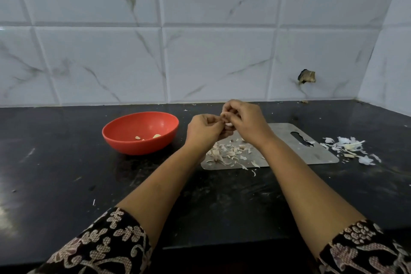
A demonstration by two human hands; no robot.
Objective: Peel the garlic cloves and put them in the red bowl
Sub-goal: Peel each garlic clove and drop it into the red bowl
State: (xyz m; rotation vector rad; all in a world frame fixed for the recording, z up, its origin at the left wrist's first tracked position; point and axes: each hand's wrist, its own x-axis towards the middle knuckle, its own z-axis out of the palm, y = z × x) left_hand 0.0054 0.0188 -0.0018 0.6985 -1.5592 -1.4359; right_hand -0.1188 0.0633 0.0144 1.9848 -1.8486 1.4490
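Pale garlic clove [229, 125] between fingers [231, 111], axis unclear

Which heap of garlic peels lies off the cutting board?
The white heap on the black counter, right of the grey metal cutting board; the other heap lies on it.

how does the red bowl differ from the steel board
The red bowl is round, deep and red; the steel board is flat, rectangular and grey. The red bowl holds a few peeled cloves; the steel board carries loose skins. Both rest on the black counter.
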